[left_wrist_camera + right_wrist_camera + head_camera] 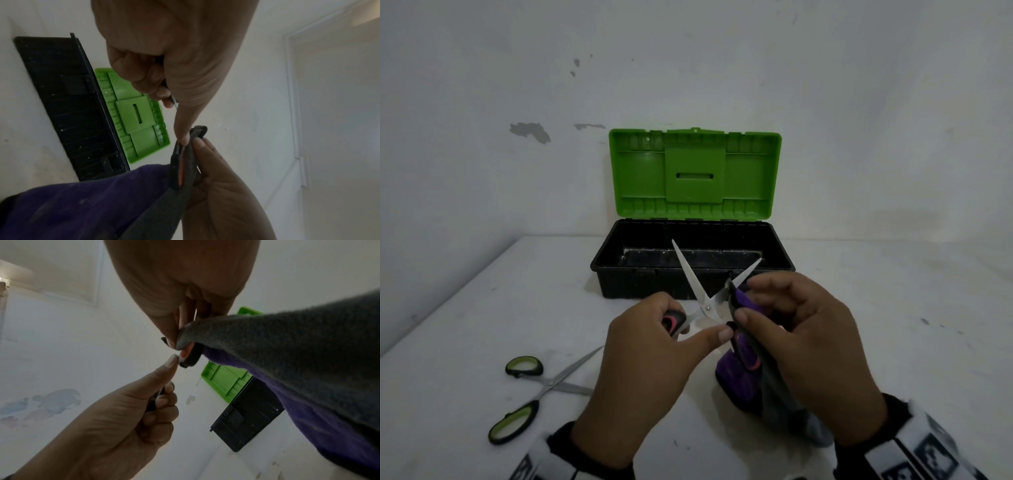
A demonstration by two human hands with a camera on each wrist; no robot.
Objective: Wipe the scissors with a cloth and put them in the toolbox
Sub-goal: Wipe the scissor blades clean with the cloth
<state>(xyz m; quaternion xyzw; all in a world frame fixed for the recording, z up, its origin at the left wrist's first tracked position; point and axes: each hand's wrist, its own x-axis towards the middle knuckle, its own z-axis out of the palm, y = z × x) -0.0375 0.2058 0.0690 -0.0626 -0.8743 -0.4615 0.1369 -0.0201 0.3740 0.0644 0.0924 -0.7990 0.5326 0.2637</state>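
Scissors (708,307) with black-and-pink handles are held above the table, blades spread wide and pointing at the toolbox. My left hand (698,329) grips one handle, and its thumb reaches across to the other handle (176,170). My right hand (748,299) pinches a purple-and-grey cloth (739,373) folded round the right blade's base and that other handle; the cloth hangs down to the table. The right wrist view shows the cloth (287,353) draped from my fingertips (170,340). The toolbox (606,260) stands open behind, with a black base and a raised green lid (695,171).
A second pair of scissors (541,387) with green-and-black handles lies open on the white table at the front left. A white wall rises just behind the toolbox. The table edge runs along the left side.
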